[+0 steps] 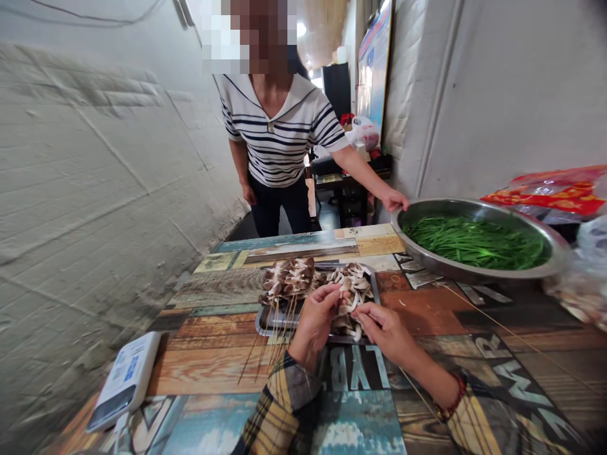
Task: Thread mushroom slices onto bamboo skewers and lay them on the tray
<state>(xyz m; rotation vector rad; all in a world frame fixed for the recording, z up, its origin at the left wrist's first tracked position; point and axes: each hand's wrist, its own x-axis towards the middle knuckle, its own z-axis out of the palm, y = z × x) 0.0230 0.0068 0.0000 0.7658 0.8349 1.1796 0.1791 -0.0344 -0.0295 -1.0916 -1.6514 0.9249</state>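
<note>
My left hand (318,319) is closed, pinching a pale oyster mushroom (349,304) over a metal tray (262,325). Close beside it, my right hand (391,332) is closed too, its thumb and finger at the same mushroom. A thin bamboo skewer (420,395) shows below my right wrist; whether that hand holds it I cannot tell. Loose oyster mushrooms (358,278) fill the tray's right side. On its left lie mushrooms threaded on skewers (290,277), the bare stick ends (279,335) pointing toward me over the rim.
Across the table a person (279,139) in a striped top grips the rim of a large steel basin (474,273) of green chives (474,243). One skewer (497,322) lies at right. A white device with a cable (126,379) sits at left; plastic bags (554,193) lie at right.
</note>
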